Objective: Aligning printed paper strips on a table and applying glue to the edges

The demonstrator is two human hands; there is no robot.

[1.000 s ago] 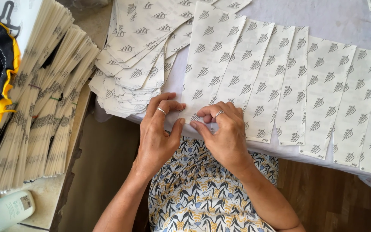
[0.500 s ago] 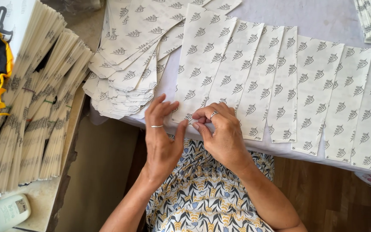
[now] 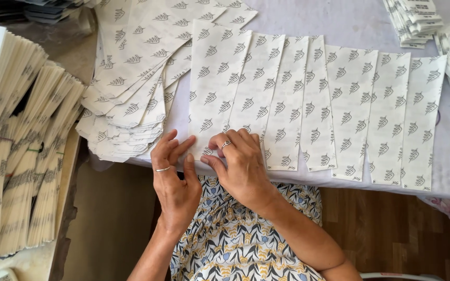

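Observation:
A row of several white paper bags printed with small grey leaf marks [image 3: 308, 99] lies overlapping on the white table [image 3: 444, 179]. My left hand [image 3: 172, 171] and my right hand [image 3: 238, 161] meet at the bottom edge of the leftmost bag [image 3: 212, 88], at the table's near edge. Both hands pinch and press that bag's lower edge, fingertips close together. Each hand wears a ring.
A loose fanned heap of the same printed bags [image 3: 126, 88] lies to the left of the row. Bundled stacks of bags [image 3: 22, 156] stand on a side surface at far left. More stacks [image 3: 412, 18] sit at the back right. Wooden floor shows below.
The view has shifted slightly. My hands stay at the bag's lower edge, with the fingers moving closer together over the fold.

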